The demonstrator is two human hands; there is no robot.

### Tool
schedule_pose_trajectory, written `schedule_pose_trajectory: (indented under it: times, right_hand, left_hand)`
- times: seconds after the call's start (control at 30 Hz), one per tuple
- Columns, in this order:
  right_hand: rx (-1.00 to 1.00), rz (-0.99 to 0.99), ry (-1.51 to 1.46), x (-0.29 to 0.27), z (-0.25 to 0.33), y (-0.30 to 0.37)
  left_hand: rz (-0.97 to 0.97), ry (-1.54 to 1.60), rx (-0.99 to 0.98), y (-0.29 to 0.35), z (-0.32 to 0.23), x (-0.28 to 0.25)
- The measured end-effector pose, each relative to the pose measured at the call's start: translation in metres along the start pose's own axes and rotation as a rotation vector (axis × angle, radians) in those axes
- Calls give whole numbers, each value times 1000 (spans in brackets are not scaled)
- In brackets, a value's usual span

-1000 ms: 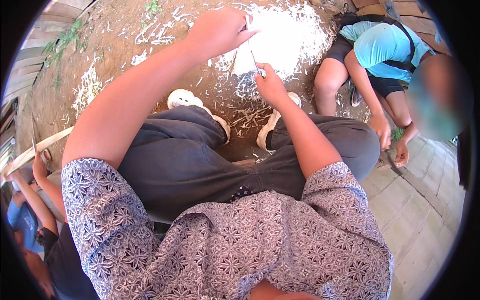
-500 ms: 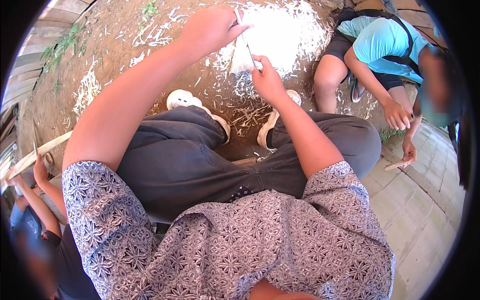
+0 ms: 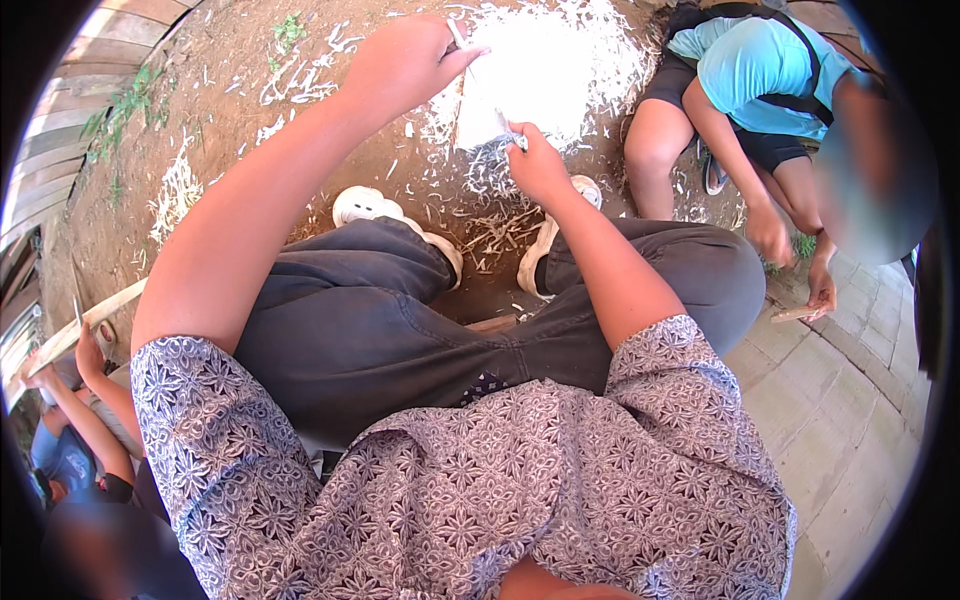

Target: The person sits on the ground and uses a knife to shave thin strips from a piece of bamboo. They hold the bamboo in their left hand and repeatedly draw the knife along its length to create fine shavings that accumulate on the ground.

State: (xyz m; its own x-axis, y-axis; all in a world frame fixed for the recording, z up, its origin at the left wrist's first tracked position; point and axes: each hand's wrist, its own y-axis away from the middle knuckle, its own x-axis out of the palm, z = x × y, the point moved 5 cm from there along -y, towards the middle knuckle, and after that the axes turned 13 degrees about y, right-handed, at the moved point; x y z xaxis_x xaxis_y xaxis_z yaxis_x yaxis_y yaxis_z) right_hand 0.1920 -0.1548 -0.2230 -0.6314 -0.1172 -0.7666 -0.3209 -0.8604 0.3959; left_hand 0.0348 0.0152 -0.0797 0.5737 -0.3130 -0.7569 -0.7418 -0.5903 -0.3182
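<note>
My left hand (image 3: 415,60) is closed around a thin pale wooden stick (image 3: 458,35), held out at the far end of my reach. Closer to me, my right hand (image 3: 538,165) grips a knife (image 3: 502,121); its short blade points up and slightly left. A gap lies between blade and stick. Both hands are over a bright heap of pale wood shavings (image 3: 610,70). Glare washes out much of the heap, so the far part of the stick cannot be made out.
A person in a turquoise shirt (image 3: 745,65) sits at the right with a small wood piece (image 3: 795,314). At the left, another person holds a long wooden strip (image 3: 100,311) and a blade. My pale shoes (image 3: 365,205) rest on brown soil. Paving (image 3: 850,400) lies at the right.
My left hand with the stick has moved slightly left and away from the knife; blade and stick, close together before, are now apart. The right-hand person's hand has shifted.
</note>
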Motion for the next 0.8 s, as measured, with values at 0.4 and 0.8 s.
schedule_pose_trajectory:
  times: [0.4, 0.8]
  right_hand:
    - [-7, 3, -91, -5, 14, 8]
    - [48, 86, -145, -16, 31, 10]
  left_hand:
    - [115, -69, -118, -6, -4, 2]
    - [37, 21, -36, -4, -5, 1]
